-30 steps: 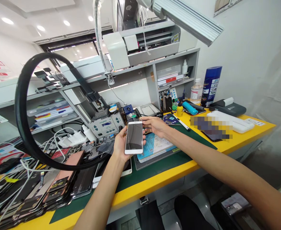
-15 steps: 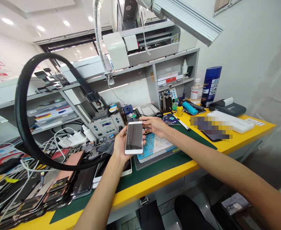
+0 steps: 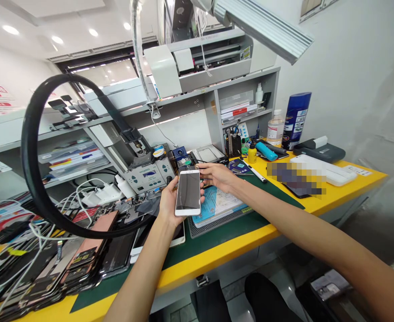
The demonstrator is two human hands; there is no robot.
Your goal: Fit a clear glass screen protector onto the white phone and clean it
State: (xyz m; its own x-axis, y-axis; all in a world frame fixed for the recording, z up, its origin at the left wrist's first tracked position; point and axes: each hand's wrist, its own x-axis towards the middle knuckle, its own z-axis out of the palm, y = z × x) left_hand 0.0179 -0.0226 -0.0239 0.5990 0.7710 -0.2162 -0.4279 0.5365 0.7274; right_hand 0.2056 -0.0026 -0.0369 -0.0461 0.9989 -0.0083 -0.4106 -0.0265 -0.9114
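Note:
A white smartphone (image 3: 188, 193) with a dark screen faces up, tilted toward me above the bench. My left hand (image 3: 168, 201) is wrapped around it from below, thumb along its left edge and fingertips showing past the right edge. My right hand (image 3: 219, 175) reaches in from the right, its fingers closed at the phone's upper right corner; the exact contact is partly hidden. Beneath and to the right of the phone lie a blue-and-white paper (image 3: 213, 205) and a grey perforated mat (image 3: 200, 229).
Stacked phone parts (image 3: 86, 259) and white cables (image 3: 42, 232) crowd the left. A thick black hose (image 3: 27, 156) loops beside a grey control unit (image 3: 146, 179). A blue spray can (image 3: 296, 120), yellow bottle (image 3: 252, 154) and white case (image 3: 324, 170) stand or lie rightward on the yellow bench (image 3: 224, 249).

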